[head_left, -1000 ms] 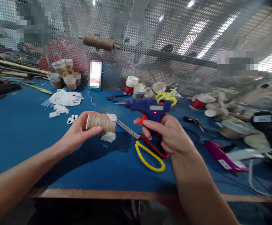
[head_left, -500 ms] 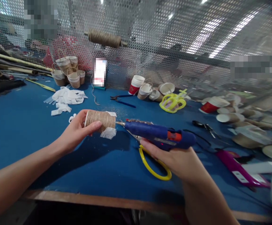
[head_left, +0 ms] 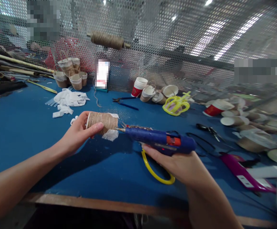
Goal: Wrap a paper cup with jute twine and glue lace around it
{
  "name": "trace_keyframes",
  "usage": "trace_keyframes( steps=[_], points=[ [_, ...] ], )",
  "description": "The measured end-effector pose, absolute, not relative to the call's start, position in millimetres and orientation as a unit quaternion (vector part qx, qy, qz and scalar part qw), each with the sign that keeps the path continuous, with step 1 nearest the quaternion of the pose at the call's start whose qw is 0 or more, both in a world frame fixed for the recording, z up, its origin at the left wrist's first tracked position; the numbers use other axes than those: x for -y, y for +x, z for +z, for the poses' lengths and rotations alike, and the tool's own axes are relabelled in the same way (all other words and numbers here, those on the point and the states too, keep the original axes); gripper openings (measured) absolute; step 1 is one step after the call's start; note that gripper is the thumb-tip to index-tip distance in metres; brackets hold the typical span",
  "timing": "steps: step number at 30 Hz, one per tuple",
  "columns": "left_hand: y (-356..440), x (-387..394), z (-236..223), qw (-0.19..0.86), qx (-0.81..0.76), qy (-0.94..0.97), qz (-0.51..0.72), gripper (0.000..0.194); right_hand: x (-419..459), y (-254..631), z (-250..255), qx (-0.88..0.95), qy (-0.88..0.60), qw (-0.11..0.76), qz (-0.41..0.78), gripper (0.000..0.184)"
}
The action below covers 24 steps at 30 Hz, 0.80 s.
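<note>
My left hand [head_left: 81, 132] is closed round a small paper cup wrapped in twine [head_left: 107, 122], which lies on its side in the air above the table. White lace strips [head_left: 110, 135] stick out from the cup's right end. My right hand [head_left: 174, 162] grips a blue hot glue gun [head_left: 150, 136] with an orange part on its body. The gun's metal nozzle meets the right end of the cup near the lower lace. Partly hidden beneath the gun and my right hand lie yellow-handled scissors [head_left: 150, 168].
White lace [head_left: 70, 98] lies on the blue table [head_left: 28, 127]. Behind stand twine-wrapped cups [head_left: 75, 81], a phone [head_left: 102, 74], pliers [head_left: 126, 105], stacked paper cups [head_left: 139, 86] and a yellow frame [head_left: 175, 105]. A purple power strip [head_left: 245, 175] sits at right; a twine spool [head_left: 107, 39] hangs above.
The glue gun's nozzle has moved slightly down and left along the cup's right end. My left hand and the cup stay nearly where they were.
</note>
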<state>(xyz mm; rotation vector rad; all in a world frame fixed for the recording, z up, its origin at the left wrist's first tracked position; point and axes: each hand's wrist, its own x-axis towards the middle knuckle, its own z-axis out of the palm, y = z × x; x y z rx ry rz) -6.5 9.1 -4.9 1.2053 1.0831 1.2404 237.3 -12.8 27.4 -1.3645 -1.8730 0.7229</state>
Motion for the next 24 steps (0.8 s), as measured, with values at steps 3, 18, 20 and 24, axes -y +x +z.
trace_keyframes(
  steps=[3,18,20,24],
  points=[
    [-6.8,-9.5,-5.9,0.523,-0.45,0.502,0.521,0.038,12.7,237.1,27.9,0.72,-0.527,0.353,0.28,0.012],
    [-7.0,-8.0,-6.1,0.527,-0.436,0.522,0.509,0.039,10.8,234.1,32.7,0.729,-0.523,0.342,0.279,0.015],
    [-6.6,-7.3,-5.7,0.526,-0.43,0.526,0.511,0.041,10.1,232.6,34.7,0.723,-0.524,0.35,0.283,0.015],
    [-6.8,-7.0,-5.4,0.524,-0.428,0.529,0.512,0.042,10.7,232.2,35.8,0.719,-0.527,0.357,0.279,0.013]
  ],
)
